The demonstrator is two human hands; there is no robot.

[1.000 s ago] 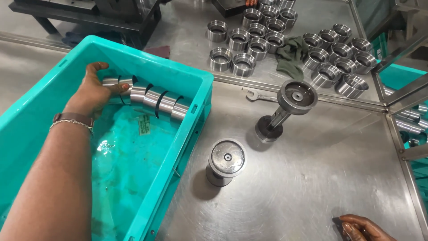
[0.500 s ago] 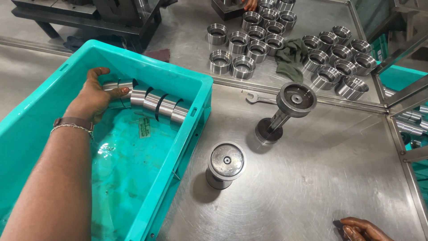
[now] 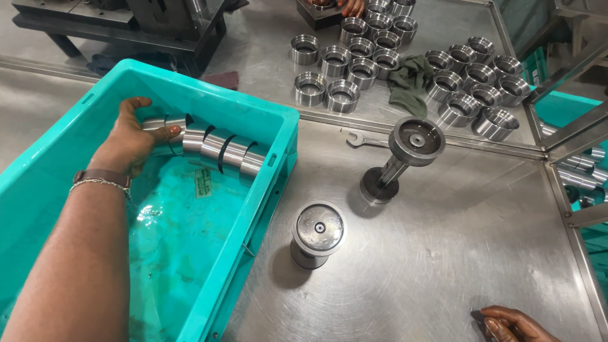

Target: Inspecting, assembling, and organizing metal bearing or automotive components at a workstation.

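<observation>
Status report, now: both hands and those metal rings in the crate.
Left hand on the end of the row of metal rings inside the teal crate. Right hand resting on the steel table, empty as far as visible. Nothing blocking the row.

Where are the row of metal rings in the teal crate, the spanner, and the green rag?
row of metal rings (image 3: 215,144): head view, on a middle ring's shiny side.
spanner (image 3: 362,139): head view, on its shaft near the open end.
green rag (image 3: 407,78): head view, on its crumpled middle.
</observation>
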